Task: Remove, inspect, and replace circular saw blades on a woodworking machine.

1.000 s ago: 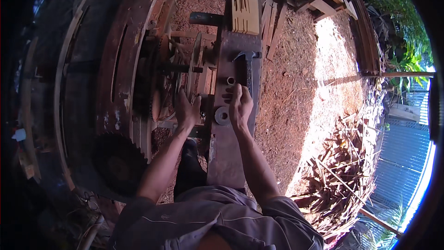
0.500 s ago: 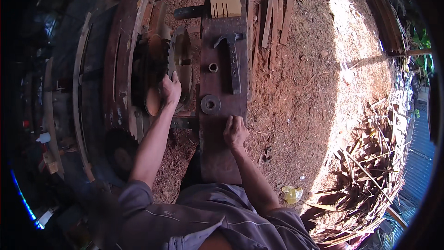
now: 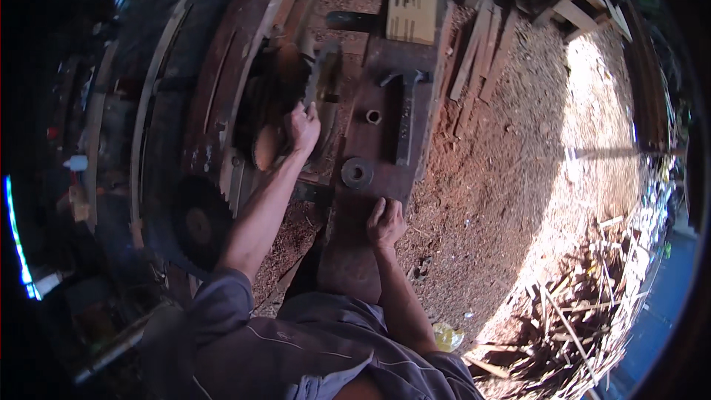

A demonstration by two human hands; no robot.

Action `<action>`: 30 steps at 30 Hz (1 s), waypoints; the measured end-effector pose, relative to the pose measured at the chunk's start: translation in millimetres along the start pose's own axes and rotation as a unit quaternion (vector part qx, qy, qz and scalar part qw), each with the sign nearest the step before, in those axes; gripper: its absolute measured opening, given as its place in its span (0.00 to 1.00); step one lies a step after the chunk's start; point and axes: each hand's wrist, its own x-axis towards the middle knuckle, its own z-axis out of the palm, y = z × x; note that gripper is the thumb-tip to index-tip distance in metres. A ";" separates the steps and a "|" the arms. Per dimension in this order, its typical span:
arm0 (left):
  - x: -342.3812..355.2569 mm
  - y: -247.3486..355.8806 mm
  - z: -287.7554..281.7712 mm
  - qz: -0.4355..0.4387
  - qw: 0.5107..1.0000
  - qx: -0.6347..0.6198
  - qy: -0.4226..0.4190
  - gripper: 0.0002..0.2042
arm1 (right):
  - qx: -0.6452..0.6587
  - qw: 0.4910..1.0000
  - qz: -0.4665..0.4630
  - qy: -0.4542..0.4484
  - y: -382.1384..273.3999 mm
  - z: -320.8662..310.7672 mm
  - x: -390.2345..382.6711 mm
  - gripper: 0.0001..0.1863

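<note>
The toothed saw blade (image 3: 318,72) sits left of the dark beam (image 3: 352,244); the left hand (image 3: 303,130) meets its near end, fingers and thumb drawn close, though I cannot tell whether they grip it. The right hand (image 3: 386,224) rests half-curled on the beam, any hold hidden. Beyond it lie a thick washer (image 3: 347,173), a nut (image 3: 374,117), a hammer (image 3: 406,122) and a slotted block (image 3: 422,15)
</note>
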 end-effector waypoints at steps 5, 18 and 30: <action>-13.5 69.1 -11.5 -0.085 0.994 -0.002 -0.073 0.32 | -0.089 0.994 0.056 -0.027 16.8 -4.3 -4.2 0.18; -206.6 -30.9 -243.3 -0.137 0.967 0.113 0.184 0.19 | -0.132 0.990 -0.040 -0.040 17.4 3.5 -1.7 0.23; -213.2 -127.1 -373.3 -0.236 0.910 0.302 0.158 0.23 | -0.006 0.998 0.046 -0.031 45.9 18.0 4.0 0.19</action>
